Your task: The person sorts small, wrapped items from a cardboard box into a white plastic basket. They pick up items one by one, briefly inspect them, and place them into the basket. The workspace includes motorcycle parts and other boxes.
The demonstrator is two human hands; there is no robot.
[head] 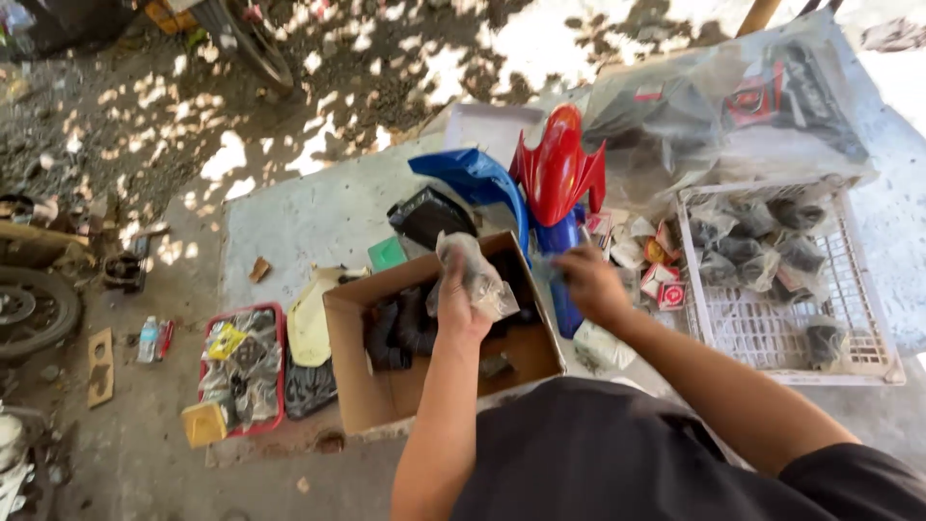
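Clear plastic bag w/ dark part inside (475, 275) gripped in closed left hand (457, 307), above open brown cardboard box (386, 386) w/ black rubber parts. Right hand (590, 285) half-curled beside blue fender (482, 178); grip unclear. White plastic basket (873, 318) holds bagged parts.

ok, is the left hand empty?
No: the left hand grips a clear plastic bag with a dark part inside, held above the cardboard box.
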